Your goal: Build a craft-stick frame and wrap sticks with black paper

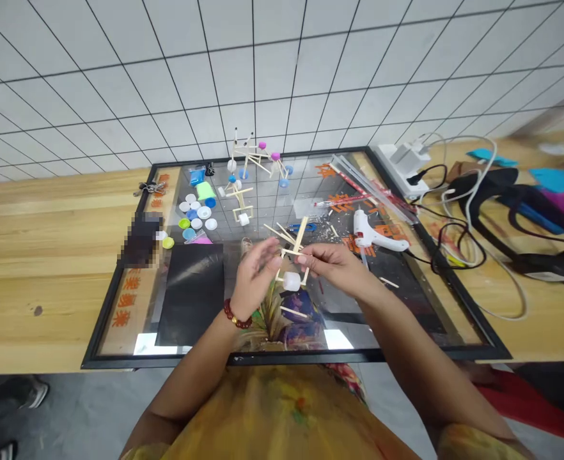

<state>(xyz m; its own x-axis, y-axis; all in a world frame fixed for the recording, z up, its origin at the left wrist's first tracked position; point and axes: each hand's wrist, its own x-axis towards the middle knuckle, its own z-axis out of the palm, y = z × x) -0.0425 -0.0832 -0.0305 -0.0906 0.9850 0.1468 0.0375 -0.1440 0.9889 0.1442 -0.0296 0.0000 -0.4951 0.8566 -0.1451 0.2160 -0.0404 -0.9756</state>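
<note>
1. Pinching a craft-stick frame (300, 235) at center frame, the right hand (332, 268) grips it narrowly, the frame's long stick slanting up and away, a white bottle cap (291, 281) at its lower end.
2. Spread open and empty, the left hand (256, 278) hovers just left of the frame.

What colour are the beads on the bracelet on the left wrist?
Dark red with a gold bead, on the bracelet; the head view shows it best.

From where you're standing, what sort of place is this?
Probably a craft workshop or classroom-style maker space. A hot glue gun lies on the glass-topped board, beside loose plastic bottle caps and wooden stick frames, with a power strip on the wooden bench.
</note>
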